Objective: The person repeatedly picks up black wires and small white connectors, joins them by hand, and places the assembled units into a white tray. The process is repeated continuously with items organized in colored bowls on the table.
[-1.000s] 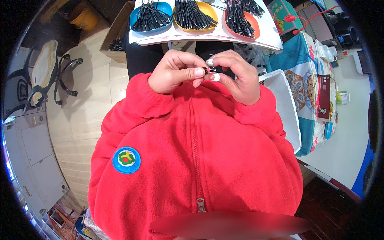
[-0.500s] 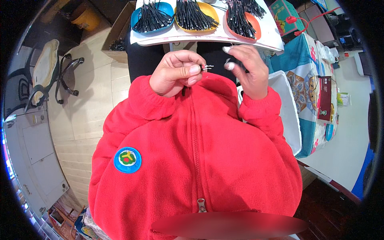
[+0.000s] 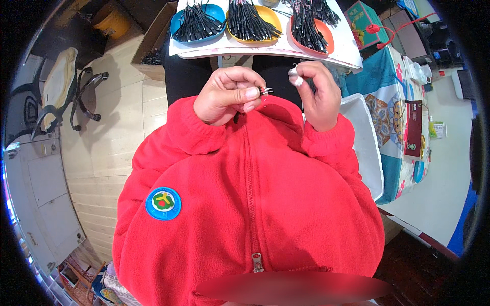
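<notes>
My left hand [image 3: 227,96] is in front of my chest, thumb and fingers pinched on a short cable end [image 3: 267,91]. Its thin wires stick out to the right, with a bit of red and bare silvery tips. The rest of the cable is hidden in the palm. To the right, apart from it, my right hand [image 3: 322,97] is raised with thumb and forefinger pressed together. White coverings wrap both of those fingertips. Whatever lies between them, if anything, is too small to tell.
On the white table [image 3: 245,49] ahead, black cables with plug ends lie in a blue tray [image 3: 176,21], a yellow tray [image 3: 276,18] and an orange tray [image 3: 328,33]. A white foam box [image 3: 376,153] stands at my right. A cardboard box [image 3: 148,48] and an office chair [image 3: 61,86] are leftward.
My right thumb and forefinger have closed from spread to pinched. My left hand has shifted very slightly right and down, still holding the cable end.
</notes>
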Demonstrator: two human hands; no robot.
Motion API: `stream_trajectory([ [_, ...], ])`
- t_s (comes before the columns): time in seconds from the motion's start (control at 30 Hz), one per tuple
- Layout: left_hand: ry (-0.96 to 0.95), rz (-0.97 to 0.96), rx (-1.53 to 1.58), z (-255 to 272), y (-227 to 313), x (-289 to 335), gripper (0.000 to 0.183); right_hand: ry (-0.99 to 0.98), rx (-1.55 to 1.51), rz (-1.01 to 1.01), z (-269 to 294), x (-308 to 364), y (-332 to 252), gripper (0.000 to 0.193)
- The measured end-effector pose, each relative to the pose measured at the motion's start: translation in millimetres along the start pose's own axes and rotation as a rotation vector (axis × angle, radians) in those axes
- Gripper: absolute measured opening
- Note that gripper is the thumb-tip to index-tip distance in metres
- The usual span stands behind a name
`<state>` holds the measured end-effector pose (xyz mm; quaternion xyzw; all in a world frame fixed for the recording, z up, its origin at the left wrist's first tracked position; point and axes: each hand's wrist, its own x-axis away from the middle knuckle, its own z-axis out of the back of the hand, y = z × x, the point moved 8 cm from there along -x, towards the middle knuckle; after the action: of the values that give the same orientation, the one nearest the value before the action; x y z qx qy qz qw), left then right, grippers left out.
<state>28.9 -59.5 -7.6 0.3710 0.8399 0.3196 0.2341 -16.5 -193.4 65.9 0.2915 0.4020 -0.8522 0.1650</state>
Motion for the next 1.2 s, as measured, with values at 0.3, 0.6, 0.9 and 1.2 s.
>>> stream_trajectory([
  [0.3, -0.023, 0.062, 0.052, -5, -8, -2, 0.013, 0.002, -0.010, 0.390, -7, 2, -34, 0.031],
  [0.6, -0.221, -0.703, -1.560, -46, 37, 2, 0.018, -0.436, -1.137, -1.021, -60, 44, 46, 0.013],
  [0.9, 0.089, -0.131, -0.554, 6, 14, -5, 0.010, -0.080, 0.021, 0.034, -10, 8, -1, 0.021],
  [1.2, 0.048, -0.328, -0.981, -13, 22, 1, 0.012, -0.272, -0.846, -0.665, -38, 29, 31, 0.010],
])
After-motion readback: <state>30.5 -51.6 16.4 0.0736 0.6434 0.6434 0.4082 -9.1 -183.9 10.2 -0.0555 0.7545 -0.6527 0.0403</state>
